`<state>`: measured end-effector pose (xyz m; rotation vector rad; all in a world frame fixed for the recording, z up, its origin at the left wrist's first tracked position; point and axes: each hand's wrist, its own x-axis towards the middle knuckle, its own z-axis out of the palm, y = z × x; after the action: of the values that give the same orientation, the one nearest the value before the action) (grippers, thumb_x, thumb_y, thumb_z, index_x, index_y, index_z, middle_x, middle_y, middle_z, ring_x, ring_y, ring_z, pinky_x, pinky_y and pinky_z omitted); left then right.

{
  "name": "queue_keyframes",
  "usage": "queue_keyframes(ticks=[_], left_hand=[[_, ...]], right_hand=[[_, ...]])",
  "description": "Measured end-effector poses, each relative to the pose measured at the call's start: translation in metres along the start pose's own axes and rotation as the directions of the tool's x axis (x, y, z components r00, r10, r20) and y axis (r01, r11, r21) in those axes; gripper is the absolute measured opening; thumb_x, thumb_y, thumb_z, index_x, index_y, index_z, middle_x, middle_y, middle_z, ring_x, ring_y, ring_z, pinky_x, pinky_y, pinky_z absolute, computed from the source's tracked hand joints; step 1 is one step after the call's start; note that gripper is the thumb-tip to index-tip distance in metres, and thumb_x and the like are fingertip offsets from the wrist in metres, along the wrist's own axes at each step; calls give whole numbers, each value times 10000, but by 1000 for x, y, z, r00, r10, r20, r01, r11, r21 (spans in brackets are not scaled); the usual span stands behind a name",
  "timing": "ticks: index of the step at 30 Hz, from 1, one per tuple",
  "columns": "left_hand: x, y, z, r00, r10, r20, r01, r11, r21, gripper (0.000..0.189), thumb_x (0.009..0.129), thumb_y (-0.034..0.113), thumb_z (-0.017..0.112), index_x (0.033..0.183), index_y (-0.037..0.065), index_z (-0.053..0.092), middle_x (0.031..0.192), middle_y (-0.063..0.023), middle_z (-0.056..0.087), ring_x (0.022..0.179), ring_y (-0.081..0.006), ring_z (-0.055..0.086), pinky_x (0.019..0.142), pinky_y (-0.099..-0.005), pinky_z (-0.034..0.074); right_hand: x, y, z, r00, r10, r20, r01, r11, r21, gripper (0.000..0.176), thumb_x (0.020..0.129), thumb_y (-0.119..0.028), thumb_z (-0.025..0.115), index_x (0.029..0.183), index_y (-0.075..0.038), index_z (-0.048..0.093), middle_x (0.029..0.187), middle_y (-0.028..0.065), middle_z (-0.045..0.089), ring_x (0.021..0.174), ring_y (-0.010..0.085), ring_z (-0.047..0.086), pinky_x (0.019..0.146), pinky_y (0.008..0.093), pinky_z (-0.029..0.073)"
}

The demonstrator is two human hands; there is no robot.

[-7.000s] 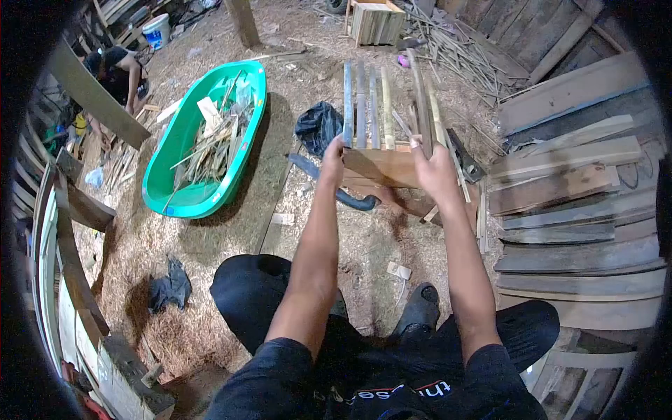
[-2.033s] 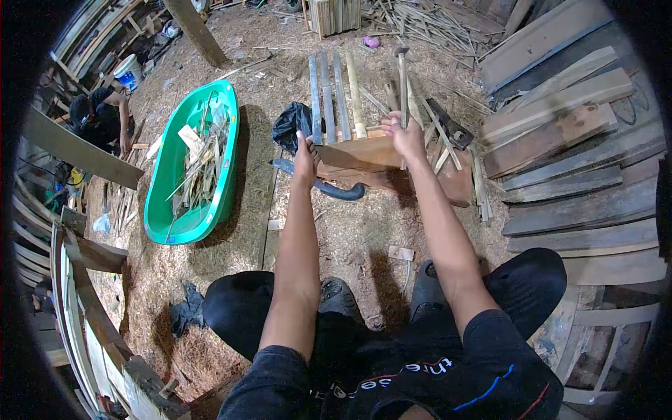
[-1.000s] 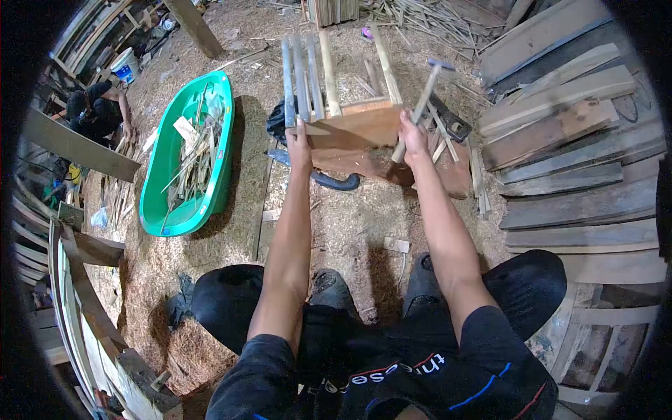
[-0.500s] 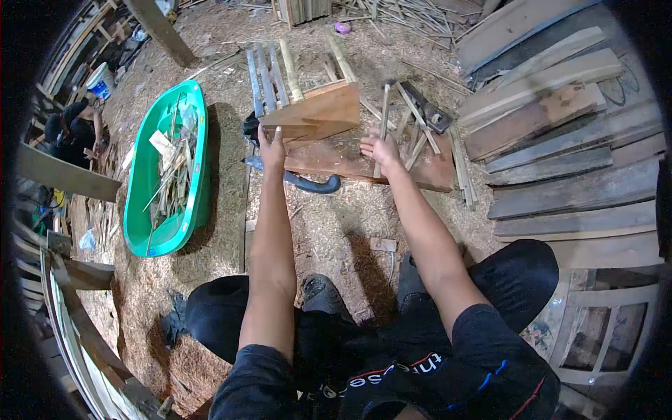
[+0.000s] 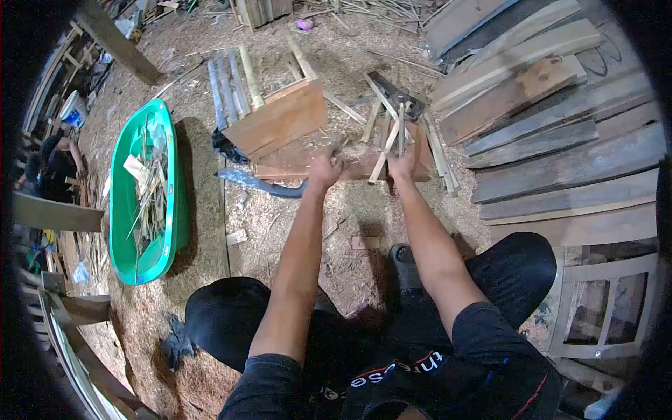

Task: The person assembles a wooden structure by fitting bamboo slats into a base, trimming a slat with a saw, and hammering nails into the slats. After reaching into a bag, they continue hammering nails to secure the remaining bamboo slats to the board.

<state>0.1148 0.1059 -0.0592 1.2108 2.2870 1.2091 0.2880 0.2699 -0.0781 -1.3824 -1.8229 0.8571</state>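
My right hand (image 5: 401, 166) is closed around the lower end of a thin, hammer-like wooden handle (image 5: 401, 133), held upright above the reddish plank. My left hand (image 5: 327, 169) is a loose fist over the same plank (image 5: 280, 168); whatever its fingers hold, if anything, is too small to make out. Just beyond it, a wooden piece with a broad board (image 5: 276, 120) and several slats (image 5: 231, 84) rests on the plank. Thin wood strips (image 5: 383, 155) lie beside my right hand, near a dark hand plane (image 5: 399, 96).
A green tub (image 5: 175, 210) with wood scraps stands at left. A curved dark tool (image 5: 262, 183) lies before the plank. Boards (image 5: 553, 154) are spread at right. Shavings cover the ground. Another person (image 5: 52, 164) crouches at far left.
My left hand has left the slatted piece's edge, moved right and closed. My right hand has lowered slightly and its fingers have closed round the handle. The view has shifted.
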Motion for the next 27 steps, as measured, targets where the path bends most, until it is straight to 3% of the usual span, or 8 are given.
queue_keyframes(ticks=[4,5,6,8,11,14,21,27], left_hand=[[3,49,23,994,-40,101,38,999,30,376,838,238,647,1169,61,649,1086,-208,681,1026,-386,648,900,-454,510],[8,51,33,993,-39,115,39,999,0,377,839,239,647,1171,61,648,1079,-208,683,1024,-387,648,902,-454,509],[14,38,53,995,90,41,-89,996,-10,361,844,247,647,1153,62,659,1055,-209,687,1013,-387,651,898,-455,510],[19,52,62,995,6,95,0,998,-66,342,846,248,651,1133,63,669,1043,-213,687,1005,-387,652,885,-455,512],[26,71,78,990,-72,123,83,993,-84,307,851,247,661,1077,39,677,1017,-243,677,972,-411,647,847,-464,514],[31,84,94,994,-44,100,55,992,-109,299,874,262,639,1047,20,659,1007,-262,670,961,-435,637,833,-480,510],[50,86,127,958,-281,-49,271,950,-153,283,866,235,655,1003,-11,688,907,-268,683,870,-447,660,786,-478,515],[57,61,129,921,-383,-77,360,908,-214,360,859,276,682,947,-72,696,840,-255,696,817,-368,686,760,-424,513]], right_hand=[[7,29,7,993,112,-36,-116,978,-174,294,772,-306,789,893,-62,679,823,147,706,785,290,691,751,401,527],[11,36,10,992,18,-123,-45,973,-225,283,797,-312,767,871,-52,683,825,163,705,794,313,690,759,410,526],[9,23,-3,993,63,-95,-84,969,-232,284,808,-310,754,890,-46,686,820,174,701,800,331,686,766,419,523],[5,-16,-36,986,162,-37,-166,955,-246,290,832,-304,727,930,-34,690,810,194,692,811,367,677,779,437,518],[20,30,-31,989,118,-84,-132,974,-182,433,833,-271,708,1171,-24,601,963,257,663,957,452,624,849,504,488],[14,10,-54,994,76,-79,-88,985,-148,387,840,-219,682,1142,8,597,980,271,655,960,455,617,842,514,481],[23,25,-43,995,-46,-85,31,986,-165,268,812,-213,702,956,1,630,902,246,629,890,437,605,798,505,473],[33,31,-44,994,-86,-74,80,994,-81,243,856,-218,654,772,4,599,772,219,609,740,430,598,686,525,459]])
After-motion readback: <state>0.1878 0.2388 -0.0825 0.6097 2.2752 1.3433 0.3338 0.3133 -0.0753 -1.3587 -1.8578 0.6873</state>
